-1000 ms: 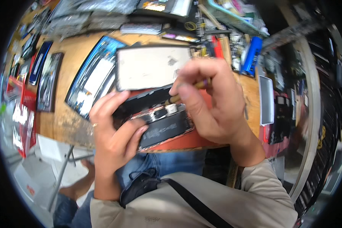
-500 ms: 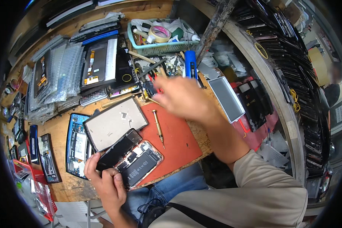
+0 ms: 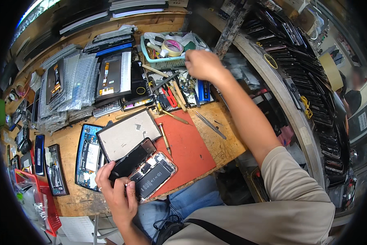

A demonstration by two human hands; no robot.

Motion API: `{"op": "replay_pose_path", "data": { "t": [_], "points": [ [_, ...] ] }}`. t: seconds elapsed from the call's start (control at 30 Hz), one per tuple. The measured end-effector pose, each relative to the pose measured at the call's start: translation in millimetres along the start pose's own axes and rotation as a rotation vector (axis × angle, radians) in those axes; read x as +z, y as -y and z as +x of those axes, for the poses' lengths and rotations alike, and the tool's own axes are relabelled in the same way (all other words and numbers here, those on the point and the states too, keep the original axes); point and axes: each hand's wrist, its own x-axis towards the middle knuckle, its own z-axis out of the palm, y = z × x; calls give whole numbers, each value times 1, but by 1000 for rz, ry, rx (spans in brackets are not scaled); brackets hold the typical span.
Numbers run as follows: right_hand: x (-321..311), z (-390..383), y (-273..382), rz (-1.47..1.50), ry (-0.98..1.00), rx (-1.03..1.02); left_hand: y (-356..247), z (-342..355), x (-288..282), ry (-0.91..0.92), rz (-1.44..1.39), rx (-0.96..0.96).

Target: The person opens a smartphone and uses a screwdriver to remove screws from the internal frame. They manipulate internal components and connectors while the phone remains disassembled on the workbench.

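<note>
An opened smartphone (image 3: 154, 179) with a dark battery and a reddish-orange frame lies at the near edge of the red mat (image 3: 187, 143). Its black screen panel (image 3: 132, 157) is tilted up on the left side. My left hand (image 3: 117, 194) is closed around that side, fingers on the panel and thumb by the phone's lower edge. Out over the tool clutter is my right hand (image 3: 204, 65), curled, just in front of the green basket (image 3: 167, 63); whatever its fingers hold is hidden. A blue tool (image 3: 204, 90) lies just below it. Red-handled pliers (image 3: 169, 97) lie to its left.
A gold screwdriver (image 3: 165, 141) and tweezers (image 3: 211, 124) lie beyond the phone. A grey-white board (image 3: 128, 134) and a blue-framed opened phone (image 3: 88, 157) sit left. Bubble-wrapped screens (image 3: 69, 81) are stacked behind; a red basket (image 3: 46, 200) stands near left.
My right hand has moved up and right, from above the pliers to the front of the basket. Tweezers have come into sight. My left hand still grips the phone.
</note>
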Motion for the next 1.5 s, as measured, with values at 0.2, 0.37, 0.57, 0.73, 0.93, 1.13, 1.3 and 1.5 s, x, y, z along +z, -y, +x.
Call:
{"op": "replay_pose_path", "data": {
  "t": [0.2, 0.37, 0.57, 0.73, 0.93, 1.13, 1.3, 1.5],
  "points": [
    [74, 15, 15, -504, 99, -59, 2, -2, -2, -21, 4, 10],
    [46, 5, 7, -69, -10, 27, 3, -4, -4, -15, -48, 9],
    [18, 3, 9, 993, -246, -68, 0, -1, -1, -31, -40, 29],
    [-24, -14, 18, 698, 179, 80, 1, -2, -3, -39, -53, 31],
    [-59, -59, 5, 348, 26, -101, 2, -3, -3, -26, -49, 55],
    [-71, -87, 12, 654, -62, -326, 6, -7, -5, -38, -41, 78],
    [-86, -102, 29, 1224, -190, -363, 5, -5, -3, -39, -49, 73],
    [-77, -99, 45, 1054, -281, -473, 6, -6, -4, -45, -34, 71]
  ]
}}
